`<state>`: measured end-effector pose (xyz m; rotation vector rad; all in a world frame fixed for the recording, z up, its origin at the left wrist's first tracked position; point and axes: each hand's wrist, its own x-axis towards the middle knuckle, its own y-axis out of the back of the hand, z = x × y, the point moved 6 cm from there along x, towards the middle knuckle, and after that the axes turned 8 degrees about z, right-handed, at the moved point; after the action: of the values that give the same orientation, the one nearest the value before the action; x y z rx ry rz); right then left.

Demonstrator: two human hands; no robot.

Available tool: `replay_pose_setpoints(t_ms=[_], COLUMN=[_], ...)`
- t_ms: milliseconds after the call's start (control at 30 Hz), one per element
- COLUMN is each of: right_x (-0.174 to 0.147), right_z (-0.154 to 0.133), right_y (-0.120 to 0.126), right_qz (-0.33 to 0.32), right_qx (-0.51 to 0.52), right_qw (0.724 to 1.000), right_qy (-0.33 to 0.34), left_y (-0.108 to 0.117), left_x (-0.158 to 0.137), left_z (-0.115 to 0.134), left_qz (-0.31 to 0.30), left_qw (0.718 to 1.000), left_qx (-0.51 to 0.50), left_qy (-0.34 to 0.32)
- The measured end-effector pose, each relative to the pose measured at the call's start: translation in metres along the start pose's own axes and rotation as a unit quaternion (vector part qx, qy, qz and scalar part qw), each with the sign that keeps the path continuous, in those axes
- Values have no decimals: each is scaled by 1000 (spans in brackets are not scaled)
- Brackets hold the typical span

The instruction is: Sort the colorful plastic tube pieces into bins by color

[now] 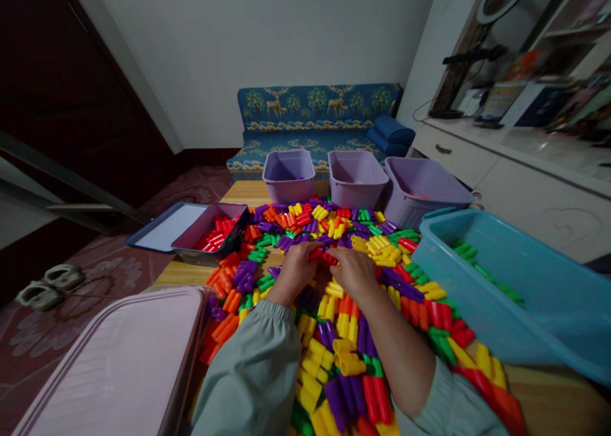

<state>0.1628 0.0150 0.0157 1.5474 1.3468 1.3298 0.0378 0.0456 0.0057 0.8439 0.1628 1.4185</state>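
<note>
Over the middle of the table, my left hand (296,269) has its fingers closed on a red plastic building tube (315,254). My right hand (354,272), close beside it, pinches another red tube piece (329,258); whether the two pieces are joined I cannot tell. Around and beneath both hands lie many plastic tubes in red, orange, yellow, green and purple, some stuck together in short rows. Yellow tubes (384,248) lie just beyond my right hand. Purple tubes (245,277) lie to the left of my left hand.
Three lilac bins (357,184) line the table's far edge. A large teal tub (482,315) stands right, with green tubes inside. At left are an open box (210,258) of red tubes and a pink lidded container (124,359). A patterned sofa (315,108) stands behind.
</note>
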Motion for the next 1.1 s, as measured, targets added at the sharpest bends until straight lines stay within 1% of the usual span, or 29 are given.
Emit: replay_pose_setpoints(t_ms=[100,167,200,233,267,300,367,433,500,533,567,600,667,800,933,1100], right_x=[1,2,4,5,7,8,12,14,14,14,13,12,11,9,9,9], right_z=[4,7,10,12,15,18,24,27,27,26,24,24,23,21,19,18], right_y=[3,6,7,7,7,6,3,-2,-8,-9,-10,-11,-11,-13,-12,-11], right_qz=[30,65,85,106,124,139,154,134,96,80,67,58,46,16,1,7], right_qx=[54,118,158,203,252,307,428,534,609,636,659,678,704,729,743,746], right_qw=[998,991,983,972,958,939,885,824,769,746,725,706,677,648,637,633], right_qy=[-12,-24,-33,-45,-57,-69,-98,-133,-168,-181,-190,-196,-209,-219,-207,-204], left_y=[3,3,3,2,1,-1,-3,-4,-4,-5,-6,-8,-12,-15,-14,-13], left_x=[0,2,2,3,3,2,1,0,-2,-3,-5,-6,-8,-9,-8,-7], left_z=[-1,-4,-6,-9,-11,-13,-14,-11,-5,-2,0,1,1,2,1,1], left_qz=[25,42,51,56,56,53,42,20,-13,-32,-47,-54,-56,-53,-45,-58], left_qw=[998,991,982,966,943,910,827,735,649,614,586,566,543,519,504,501], left_qx=[-48,-112,-162,-222,-290,-363,-499,-612,-695,-724,-745,-758,-773,-794,-804,-806], left_qy=[14,53,83,118,156,193,254,291,309,313,317,319,323,311,311,311])
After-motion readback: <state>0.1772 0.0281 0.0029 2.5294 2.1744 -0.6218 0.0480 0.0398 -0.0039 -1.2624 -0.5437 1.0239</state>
